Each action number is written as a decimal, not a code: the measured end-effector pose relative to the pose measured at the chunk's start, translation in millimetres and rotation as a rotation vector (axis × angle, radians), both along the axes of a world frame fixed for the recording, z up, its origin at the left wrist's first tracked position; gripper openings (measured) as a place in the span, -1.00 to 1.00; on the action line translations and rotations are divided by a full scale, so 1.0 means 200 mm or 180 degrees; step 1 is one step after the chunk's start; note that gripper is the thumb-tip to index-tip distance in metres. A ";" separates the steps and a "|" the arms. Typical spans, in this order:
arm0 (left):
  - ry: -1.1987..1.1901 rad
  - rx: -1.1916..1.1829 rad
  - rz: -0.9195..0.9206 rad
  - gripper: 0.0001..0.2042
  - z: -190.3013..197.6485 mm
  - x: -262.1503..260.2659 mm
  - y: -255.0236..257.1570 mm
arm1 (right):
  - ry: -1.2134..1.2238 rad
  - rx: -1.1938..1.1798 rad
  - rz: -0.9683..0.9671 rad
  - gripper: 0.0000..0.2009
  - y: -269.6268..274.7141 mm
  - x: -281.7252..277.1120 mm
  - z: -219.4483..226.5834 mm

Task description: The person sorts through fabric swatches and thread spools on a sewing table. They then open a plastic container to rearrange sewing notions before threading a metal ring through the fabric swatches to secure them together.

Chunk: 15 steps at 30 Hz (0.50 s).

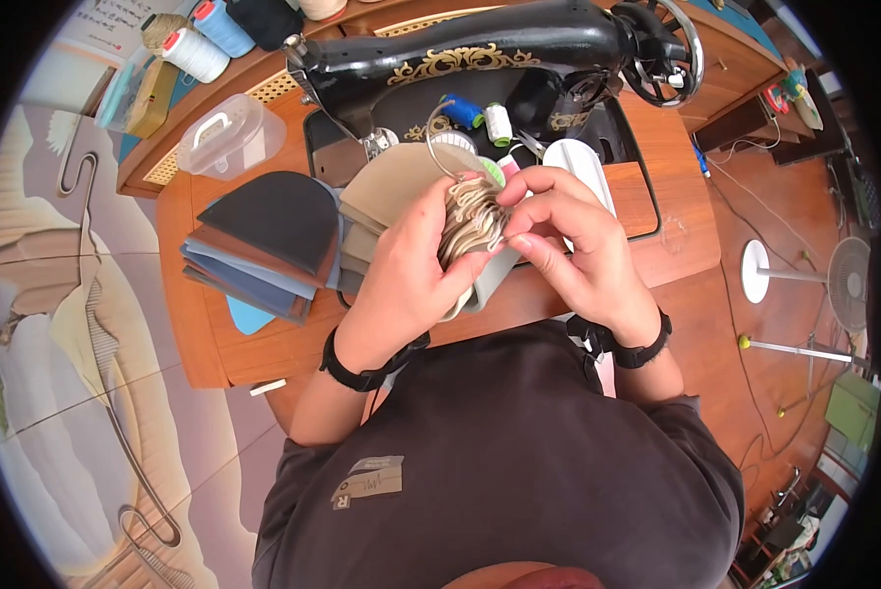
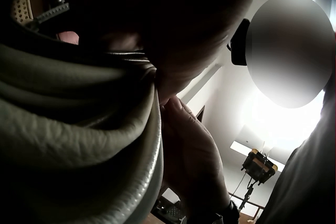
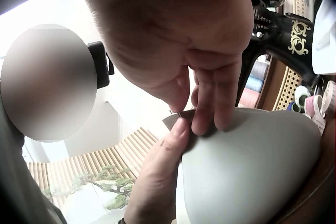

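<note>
A thick bundle of gathered leather, cream and beige in tight wavy folds, is held up over the table's front edge. My left hand grips it from the left, thumb along the front. At its right edge, my right hand pinches with thumb and fingertips. In the left wrist view the leather folds hang large and close. From the right wrist, a smooth pale grey leather panel spreads below the right hand, and a tiny shiny bit shows at the pinch; I cannot tell what it is.
A black sewing machine stands behind, with blue thread and white thread spools at its base. Stacked leather pieces and a clear plastic box lie left. A white case sits right of the bundle.
</note>
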<state>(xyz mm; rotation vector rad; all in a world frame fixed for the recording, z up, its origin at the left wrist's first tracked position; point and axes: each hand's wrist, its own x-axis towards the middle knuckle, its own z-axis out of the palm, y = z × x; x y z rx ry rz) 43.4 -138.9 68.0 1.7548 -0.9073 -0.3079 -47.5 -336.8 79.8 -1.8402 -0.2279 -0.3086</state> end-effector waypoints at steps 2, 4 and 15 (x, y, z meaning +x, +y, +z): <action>-0.0074 0.0004 0.0035 -0.36 -0.01 0.00 0.00 | -0.0091 -0.0171 -0.0011 -0.96 0.00 0.00 0.01; -0.0043 -0.0094 0.0065 -0.36 -0.03 -0.01 0.00 | -0.0071 -0.0171 -0.0019 -0.97 0.00 -0.01 0.02; -0.0184 0.0268 -0.0201 -0.43 0.03 0.00 0.02 | 0.0262 0.0369 -0.0231 -0.88 -0.09 0.06 0.13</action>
